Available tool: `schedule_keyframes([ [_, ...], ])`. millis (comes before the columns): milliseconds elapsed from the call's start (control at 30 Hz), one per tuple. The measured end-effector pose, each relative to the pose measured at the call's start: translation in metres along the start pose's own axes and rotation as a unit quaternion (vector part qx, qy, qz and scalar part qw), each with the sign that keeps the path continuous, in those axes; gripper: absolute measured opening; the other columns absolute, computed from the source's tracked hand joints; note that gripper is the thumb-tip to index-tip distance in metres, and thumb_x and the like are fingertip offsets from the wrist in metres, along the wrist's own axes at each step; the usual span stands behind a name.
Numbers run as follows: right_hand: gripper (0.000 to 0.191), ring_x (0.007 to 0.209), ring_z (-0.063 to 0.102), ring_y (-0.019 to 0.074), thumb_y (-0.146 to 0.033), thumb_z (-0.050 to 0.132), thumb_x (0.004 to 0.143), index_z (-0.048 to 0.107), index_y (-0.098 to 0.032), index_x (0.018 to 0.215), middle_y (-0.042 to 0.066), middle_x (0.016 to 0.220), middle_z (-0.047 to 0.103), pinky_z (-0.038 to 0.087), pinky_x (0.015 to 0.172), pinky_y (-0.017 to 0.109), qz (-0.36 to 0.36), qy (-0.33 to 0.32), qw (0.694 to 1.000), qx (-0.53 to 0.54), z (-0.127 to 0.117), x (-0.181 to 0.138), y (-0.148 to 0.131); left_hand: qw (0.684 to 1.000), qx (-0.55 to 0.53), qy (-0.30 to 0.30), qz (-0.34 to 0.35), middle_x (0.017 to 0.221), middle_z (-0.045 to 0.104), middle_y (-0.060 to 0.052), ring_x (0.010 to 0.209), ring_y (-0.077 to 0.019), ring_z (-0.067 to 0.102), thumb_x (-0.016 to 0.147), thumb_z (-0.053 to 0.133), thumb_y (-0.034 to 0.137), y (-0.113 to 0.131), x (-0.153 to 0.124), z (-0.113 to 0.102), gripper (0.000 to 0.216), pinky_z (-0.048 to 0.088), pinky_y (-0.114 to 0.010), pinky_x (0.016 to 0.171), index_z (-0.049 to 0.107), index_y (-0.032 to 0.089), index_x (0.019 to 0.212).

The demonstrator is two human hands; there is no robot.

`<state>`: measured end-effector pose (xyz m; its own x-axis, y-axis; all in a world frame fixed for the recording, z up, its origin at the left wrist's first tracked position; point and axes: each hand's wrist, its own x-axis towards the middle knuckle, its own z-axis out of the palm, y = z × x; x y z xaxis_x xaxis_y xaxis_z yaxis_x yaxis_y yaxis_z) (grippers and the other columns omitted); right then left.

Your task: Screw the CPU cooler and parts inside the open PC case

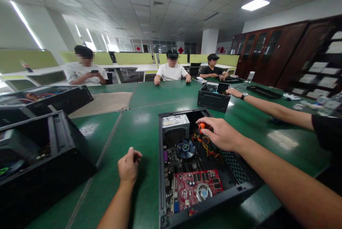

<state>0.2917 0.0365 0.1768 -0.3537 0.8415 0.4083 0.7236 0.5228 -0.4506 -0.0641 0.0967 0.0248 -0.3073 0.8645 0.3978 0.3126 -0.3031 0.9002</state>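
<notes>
An open black computer case (161,172) lies on its side in front of me. My right hand (220,133) is closed around the orange handle of a screwdriver (202,126), held upright over the case, its tip hard to make out among the cables (207,147). A silver power supply (176,122), a round cooling fan (185,148) and a red graphics card (196,186) sit inside. My left hand (128,166) rests on the table left of the case, fingers loosely curled, with nothing visible in it.
More open computer cases stand to the left (64,150). A co-worker's hand (235,93) with a watch reaches to a smaller case (212,100) ahead on the right. Several people sit across the green table (149,95). A cardboard sheet (107,101) lies at the left.
</notes>
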Motion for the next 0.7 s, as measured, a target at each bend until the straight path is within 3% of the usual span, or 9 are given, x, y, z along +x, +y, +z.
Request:
schedule_keyframes([
  [200,0.03,0.103,0.066,0.0208,-0.017,0.053,0.094,0.063,-0.015,0.122,0.009,0.114,0.072,0.05,0.094,0.038,0.008,0.001,1.0,-0.014,0.001,-0.0014,0.003,0.999,-0.016,-0.039,-0.022,0.047,0.052,-0.001,0.045,-0.015,0.048,0.084,0.052,0.059,-0.0014,0.0008,0.0114,0.053,0.037,-0.026,0.044,0.062,0.018,0.052],
  [500,0.031,0.104,0.067,0.0216,-0.016,0.053,0.092,0.063,-0.016,0.122,0.009,0.115,0.072,0.051,0.094,0.04,0.013,-0.014,1.0,0.002,0.0028,-0.001,0.003,0.998,-0.034,-0.018,-0.048,0.047,0.053,-0.002,0.042,-0.0142,0.046,0.085,0.051,0.06,-0.0028,0.0028,0.0086,0.053,0.035,-0.026,0.04,0.061,0.018,0.054],
  [700,0.032,0.109,0.066,0.0226,-0.017,0.053,0.092,0.063,-0.018,0.123,0.009,0.118,0.072,0.05,0.099,0.043,0.007,0.008,1.0,-0.004,0.0024,-0.0033,0.0055,0.998,-0.033,-0.025,-0.045,0.047,0.053,-0.002,0.042,-0.0142,0.046,0.084,0.052,0.059,0.0011,0.0004,0.0099,0.052,0.036,-0.026,0.04,0.061,0.018,0.052],
])
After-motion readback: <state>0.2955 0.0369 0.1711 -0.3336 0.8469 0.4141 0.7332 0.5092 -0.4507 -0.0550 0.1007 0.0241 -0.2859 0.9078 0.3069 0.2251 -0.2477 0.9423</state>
